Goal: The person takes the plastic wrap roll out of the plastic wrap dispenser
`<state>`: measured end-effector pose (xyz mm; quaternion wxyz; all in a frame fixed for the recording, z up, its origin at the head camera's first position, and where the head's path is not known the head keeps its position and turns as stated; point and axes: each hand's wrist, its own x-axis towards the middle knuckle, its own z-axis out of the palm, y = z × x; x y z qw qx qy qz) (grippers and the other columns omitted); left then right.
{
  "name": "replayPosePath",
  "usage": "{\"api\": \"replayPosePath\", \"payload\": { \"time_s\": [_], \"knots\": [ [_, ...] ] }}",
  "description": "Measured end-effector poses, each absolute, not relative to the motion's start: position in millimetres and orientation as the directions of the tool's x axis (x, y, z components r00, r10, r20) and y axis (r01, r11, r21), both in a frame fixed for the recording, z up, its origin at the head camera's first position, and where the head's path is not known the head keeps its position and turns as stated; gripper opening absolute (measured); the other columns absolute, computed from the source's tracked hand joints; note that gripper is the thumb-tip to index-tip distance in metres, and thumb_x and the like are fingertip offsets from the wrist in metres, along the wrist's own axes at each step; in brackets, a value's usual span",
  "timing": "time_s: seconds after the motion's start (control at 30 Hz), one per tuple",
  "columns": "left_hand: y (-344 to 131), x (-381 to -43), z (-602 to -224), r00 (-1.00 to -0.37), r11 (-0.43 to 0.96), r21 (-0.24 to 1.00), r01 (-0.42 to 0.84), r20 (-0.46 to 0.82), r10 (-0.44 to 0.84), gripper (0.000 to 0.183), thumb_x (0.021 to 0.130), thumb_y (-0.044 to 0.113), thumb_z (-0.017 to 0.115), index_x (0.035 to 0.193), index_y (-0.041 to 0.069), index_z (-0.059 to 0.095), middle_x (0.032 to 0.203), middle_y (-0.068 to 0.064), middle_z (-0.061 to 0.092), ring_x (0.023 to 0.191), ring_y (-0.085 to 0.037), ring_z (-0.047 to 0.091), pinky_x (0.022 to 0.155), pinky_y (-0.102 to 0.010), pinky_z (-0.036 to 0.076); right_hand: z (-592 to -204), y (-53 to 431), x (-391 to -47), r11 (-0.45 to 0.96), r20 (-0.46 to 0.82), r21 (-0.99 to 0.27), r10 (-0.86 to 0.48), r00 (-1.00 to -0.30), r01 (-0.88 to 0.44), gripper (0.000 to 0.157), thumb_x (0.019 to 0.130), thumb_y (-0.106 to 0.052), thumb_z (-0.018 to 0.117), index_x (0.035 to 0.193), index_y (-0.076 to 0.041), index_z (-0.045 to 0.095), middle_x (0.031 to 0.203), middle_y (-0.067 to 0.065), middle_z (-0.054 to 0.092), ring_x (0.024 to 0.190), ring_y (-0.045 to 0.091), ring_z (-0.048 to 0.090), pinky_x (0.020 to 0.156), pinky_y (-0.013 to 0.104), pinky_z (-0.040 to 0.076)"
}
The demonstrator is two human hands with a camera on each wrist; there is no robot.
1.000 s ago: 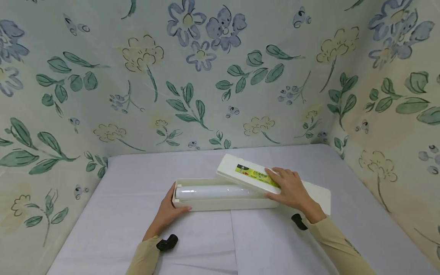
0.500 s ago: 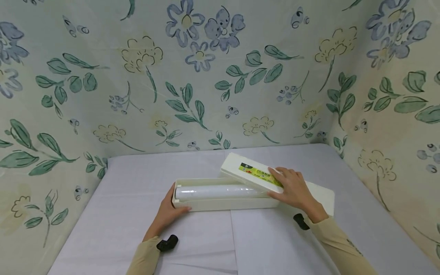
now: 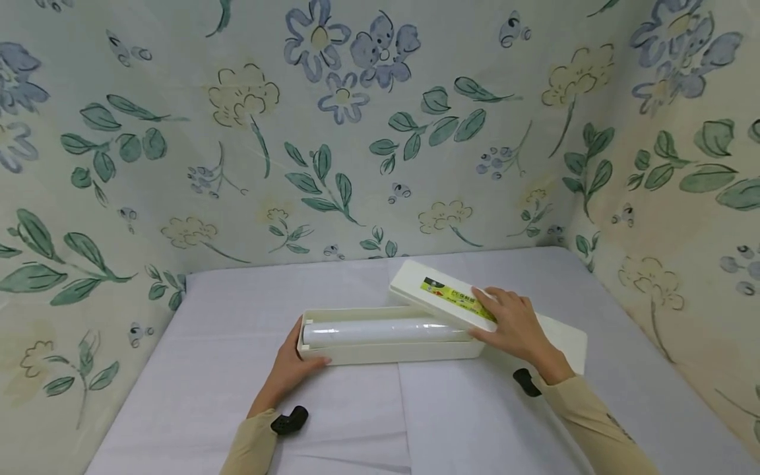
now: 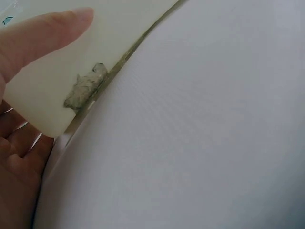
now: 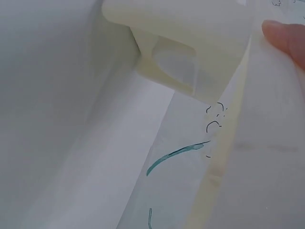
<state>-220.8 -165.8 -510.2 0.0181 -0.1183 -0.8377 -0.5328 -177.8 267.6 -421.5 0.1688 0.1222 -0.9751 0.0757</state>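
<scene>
A long white plastic-wrap box (image 3: 380,353) lies on the table with a shiny pale roll (image 3: 368,330) of wrap inside. My left hand (image 3: 289,365) grips its left end, thumb on the front wall, as the left wrist view also shows. The lid (image 3: 567,343), with a yellow-green label (image 3: 457,298), is off and slants across the box's right end. My right hand (image 3: 516,330) holds the lid around its middle, fingers over the top and thumb at the near edge. In the right wrist view the thumb (image 5: 286,40) lies on the lid, beside the box end (image 5: 209,71).
A pale cloth (image 3: 350,415) with fold creases covers the table. Floral fabric (image 3: 332,165) hangs behind it and at both sides. A greyish stuck patch (image 4: 86,88) marks the box's front face. Black wrist devices (image 3: 289,420) sit at both cuffs.
My right hand has slid the lid a little to the right and slightly away from me, uncovering more of the roll. My left hand and the box have stayed in place.
</scene>
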Motion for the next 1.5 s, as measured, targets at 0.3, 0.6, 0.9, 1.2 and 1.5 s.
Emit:
{"api": "replayPosePath", "payload": {
  "time_s": [0.3, 0.6, 0.9, 1.2, 1.5],
  "knots": [
    [-175, -196, -495, -0.982, 0.417, 0.892, 0.174, 0.124, 0.144, 0.104, 0.067, 0.011, 0.083, 0.150, 0.009, 0.020, 0.140, -0.015, 0.048, 0.114, -0.011, 0.046, 0.095, -0.018, 0.039, -426, 260, -178, 0.958, 0.342, -0.101, -0.220, -0.914, -0.269, 0.079, 0.074, -0.050, 0.071, 0.138, -0.009, 0.047, 0.128, 0.021, 0.053, 0.108, 0.040, 0.054, 0.082, 0.053, 0.039],
    [-173, -208, -511, -0.974, 0.383, 0.902, 0.198, 0.138, 0.180, 0.105, 0.069, 0.020, 0.084, 0.151, 0.019, 0.018, 0.141, -0.010, 0.047, 0.121, -0.021, 0.047, 0.103, -0.034, 0.038, -428, 270, -176, 0.960, 0.363, -0.106, -0.205, -0.909, -0.259, 0.079, 0.072, -0.046, 0.073, 0.136, -0.006, 0.048, 0.127, 0.025, 0.053, 0.106, 0.045, 0.053, 0.079, 0.056, 0.039],
    [-171, -230, -517, -0.969, 0.378, 0.902, 0.207, 0.136, 0.205, 0.108, 0.067, 0.029, 0.084, 0.150, 0.030, 0.016, 0.145, -0.005, 0.043, 0.130, -0.026, 0.042, 0.109, -0.050, 0.032, -424, 281, -179, 0.964, 0.409, -0.130, -0.161, -0.898, -0.232, 0.081, 0.071, -0.040, 0.076, 0.138, -0.005, 0.045, 0.126, 0.029, 0.051, 0.101, 0.051, 0.052, 0.077, 0.063, 0.038],
    [-167, -233, -505, -0.963, 0.371, 0.900, 0.228, 0.151, 0.225, 0.104, 0.069, 0.023, 0.084, 0.150, 0.026, 0.018, 0.143, -0.008, 0.044, 0.129, -0.028, 0.044, 0.109, -0.048, 0.032, -429, 291, -181, 0.969, 0.418, -0.157, -0.111, -0.902, -0.192, 0.083, 0.075, -0.046, 0.071, 0.140, -0.004, 0.041, 0.125, 0.033, 0.049, 0.096, 0.054, 0.051, 0.071, 0.062, 0.037],
    [-173, -235, -515, -0.967, 0.379, 0.899, 0.219, 0.150, 0.204, 0.105, 0.067, 0.022, 0.084, 0.150, 0.029, 0.020, 0.142, -0.005, 0.046, 0.125, -0.025, 0.046, 0.107, -0.047, 0.035, -435, 296, -182, 0.970, 0.419, -0.184, -0.069, -0.905, -0.159, 0.083, 0.076, -0.049, 0.069, 0.140, -0.003, 0.041, 0.122, 0.035, 0.049, 0.091, 0.056, 0.051, 0.067, 0.064, 0.037]
  ]
}}
